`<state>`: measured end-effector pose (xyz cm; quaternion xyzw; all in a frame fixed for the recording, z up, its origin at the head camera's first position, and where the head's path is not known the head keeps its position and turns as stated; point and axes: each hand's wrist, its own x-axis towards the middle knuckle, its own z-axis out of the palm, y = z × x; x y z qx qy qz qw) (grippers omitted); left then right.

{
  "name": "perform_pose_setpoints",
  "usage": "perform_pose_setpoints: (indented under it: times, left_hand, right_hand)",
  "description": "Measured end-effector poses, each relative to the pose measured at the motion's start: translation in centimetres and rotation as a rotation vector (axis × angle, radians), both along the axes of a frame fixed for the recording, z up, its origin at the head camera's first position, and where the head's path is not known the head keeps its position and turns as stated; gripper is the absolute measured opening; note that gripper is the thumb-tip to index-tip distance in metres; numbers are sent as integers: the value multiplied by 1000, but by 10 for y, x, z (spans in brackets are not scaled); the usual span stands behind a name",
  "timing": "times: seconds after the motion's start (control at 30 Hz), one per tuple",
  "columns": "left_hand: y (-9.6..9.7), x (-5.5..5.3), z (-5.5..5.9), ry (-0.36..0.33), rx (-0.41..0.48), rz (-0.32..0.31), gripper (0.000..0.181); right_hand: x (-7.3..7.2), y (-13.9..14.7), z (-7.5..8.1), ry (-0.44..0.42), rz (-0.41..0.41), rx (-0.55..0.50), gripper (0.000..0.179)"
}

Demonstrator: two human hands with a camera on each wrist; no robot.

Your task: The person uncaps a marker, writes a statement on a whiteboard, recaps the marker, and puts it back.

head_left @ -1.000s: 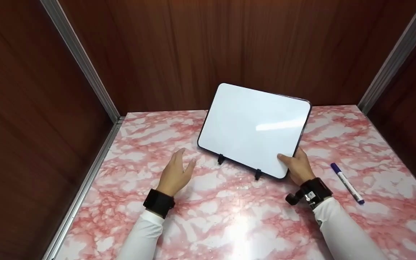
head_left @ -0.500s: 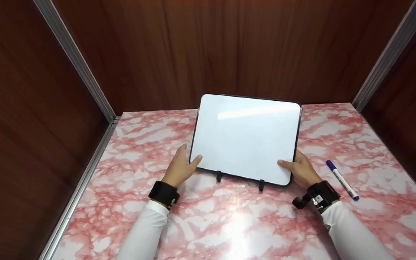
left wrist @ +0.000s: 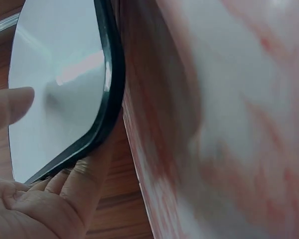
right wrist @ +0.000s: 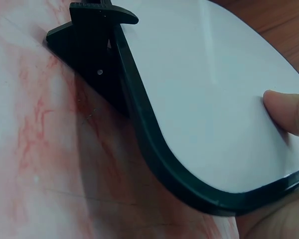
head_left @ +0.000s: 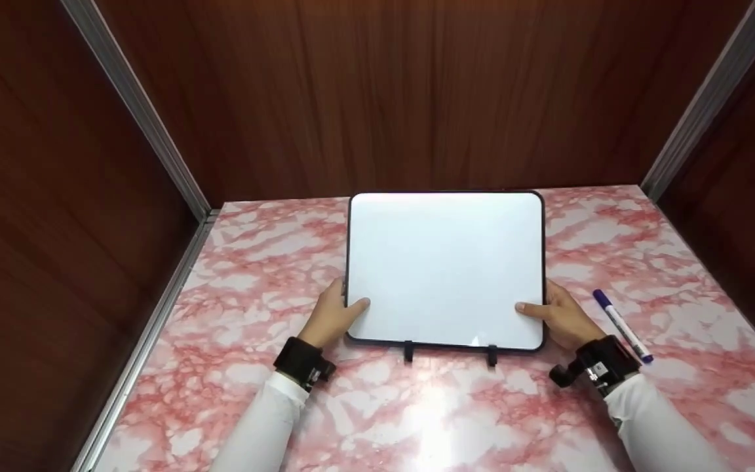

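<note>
A small whiteboard [head_left: 446,262] with rounded corners and a black frame faces me, leaning back in the middle of the table. Black feet of a stand [right wrist: 97,47] show at its lower edge. My left hand [head_left: 331,314] holds the lower left side, its thumb on the white face and its fingers behind the frame. On the opposite side, my right hand [head_left: 567,314] grips the board the same way. In the right wrist view its thumb presses the white surface; the fingers are mostly hidden behind the board.
A marker [head_left: 623,326] with purple ends lies on the table just right of my right hand. The red and white marbled table [head_left: 253,380] is bounded by brown wood panels [head_left: 377,98] with metal corner strips.
The board has turned from a slant to level and come nearer to me. My left hand, apart from it at first, has taken hold of its left side.
</note>
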<state>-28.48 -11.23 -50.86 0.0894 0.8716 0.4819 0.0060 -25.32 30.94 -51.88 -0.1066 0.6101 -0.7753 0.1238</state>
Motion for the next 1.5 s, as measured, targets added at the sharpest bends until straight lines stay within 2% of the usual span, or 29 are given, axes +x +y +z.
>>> perform_pose_setpoints:
  times: [0.13, 0.2, 0.37, 0.63, 0.77, 1.1, 1.37, 1.5]
  left_hand:
    - [0, 3, -3, 3, 47, -39, 41]
    - [0, 4, -4, -16, 79, -72, 38]
    - [-1, 9, -5, -92, 194, -156, 41]
    - [-6, 18, -9, -98, 210, -216, 41]
    - [-7, 21, -9, -110, 221, -233, 40]
    - [-9, 24, -12, -107, 228, -261, 40]
    - [-9, 25, -10, -130, 261, -266, 43]
    - [-8, 26, -11, -140, 269, -258, 43]
  right_hand:
    - [4, 5, 0, 34, 11, -9, 63]
    - [7, 9, -1, 59, 3, 3, 65]
    - [14, 15, 0, 69, 3, 30, 66]
    - [26, 18, -1, 41, -7, 109, 64]
    - [29, 17, -3, 34, -11, 105, 56]
    - [33, 18, -3, 66, 44, 81, 55]
    - [36, 15, -2, 47, -13, 96, 53]
    - [36, 17, 2, 43, -57, 144, 57]
